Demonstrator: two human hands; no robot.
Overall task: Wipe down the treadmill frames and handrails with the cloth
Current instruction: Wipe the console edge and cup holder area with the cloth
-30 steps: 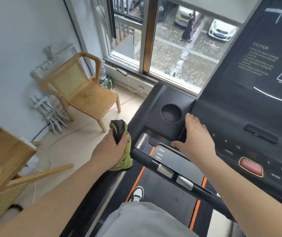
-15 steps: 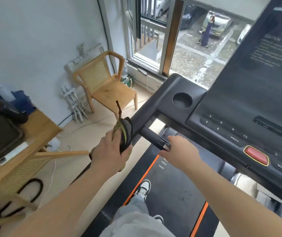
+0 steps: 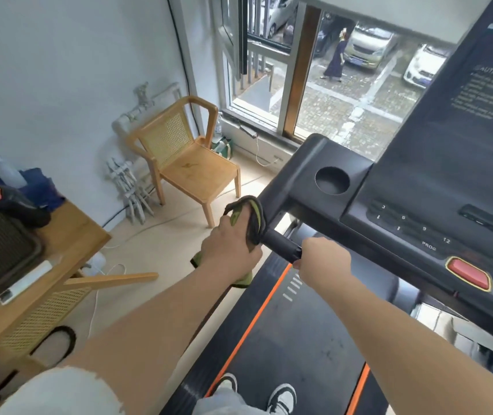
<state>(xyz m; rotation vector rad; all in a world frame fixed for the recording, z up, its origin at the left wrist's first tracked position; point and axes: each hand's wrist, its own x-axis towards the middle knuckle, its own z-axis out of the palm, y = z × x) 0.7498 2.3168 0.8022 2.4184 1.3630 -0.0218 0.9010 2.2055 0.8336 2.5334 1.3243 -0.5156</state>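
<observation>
Head view, as the person stands on the belt: both hands are on the treadmill's left handrail [image 3: 281,245], a black bar that runs back from the console's left corner.
Left hand [image 3: 228,248]: clamped around the cloth [image 3: 246,217], fingers curled tight, pressing it against the handrail where the bar meets the frame.
Cloth: green and dark grey, bunched; one fold rises above the knuckles, another end hangs out below the wrist.
Right hand [image 3: 324,260]: closed around the near end of the handrail, just beside the left hand, a short bare stretch of bar between them.
Treadmill console [image 3: 418,187]: black, tilted up to the right, with a round cup recess [image 3: 332,180] at its left corner and a red stop button [image 3: 468,272] lower right.
Running belt [image 3: 293,333]: dark, edged with orange stripes; two black-and-white shoes [image 3: 281,396] stand on it at the bottom edge.
Tabletop [image 3: 68,232]: wooden, at the left, carrying a dark case and a white remote-like bar.
Chair [image 3: 188,172]: pale wood with a cane back, against the wall beneath the window [image 3: 323,85].
</observation>
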